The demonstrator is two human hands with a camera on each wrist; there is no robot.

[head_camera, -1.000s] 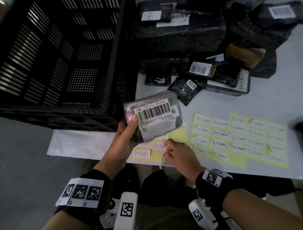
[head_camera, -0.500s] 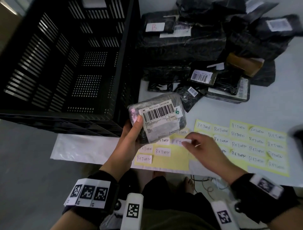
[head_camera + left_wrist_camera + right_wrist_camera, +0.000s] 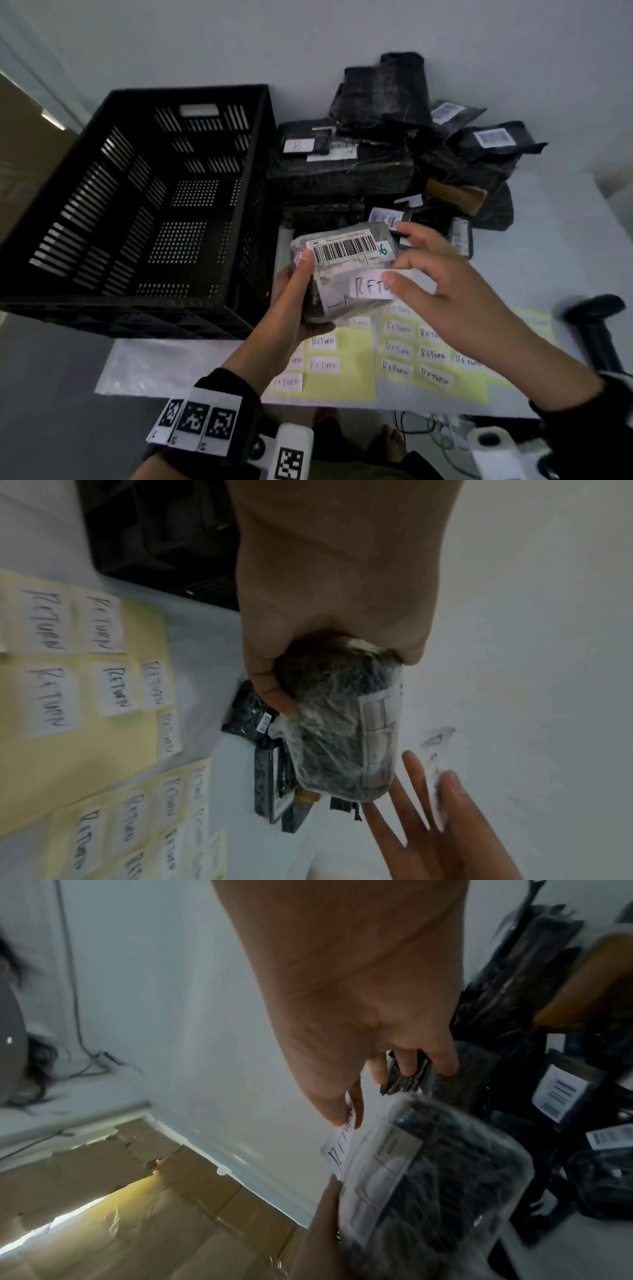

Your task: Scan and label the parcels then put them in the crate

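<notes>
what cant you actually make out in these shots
- RETURN sticker: last letters hidden by the right hand in the head view.
- Parcel label print: too small and blurred in every view.
- Dark object at the head view's right side: motion-blurred.
- Crate: near wall hides some floor.

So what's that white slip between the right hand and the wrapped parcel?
A handwritten RETURN sticker. The right hand pinches it against the parcel, which the left hand holds; the head view shows it best.
</notes>
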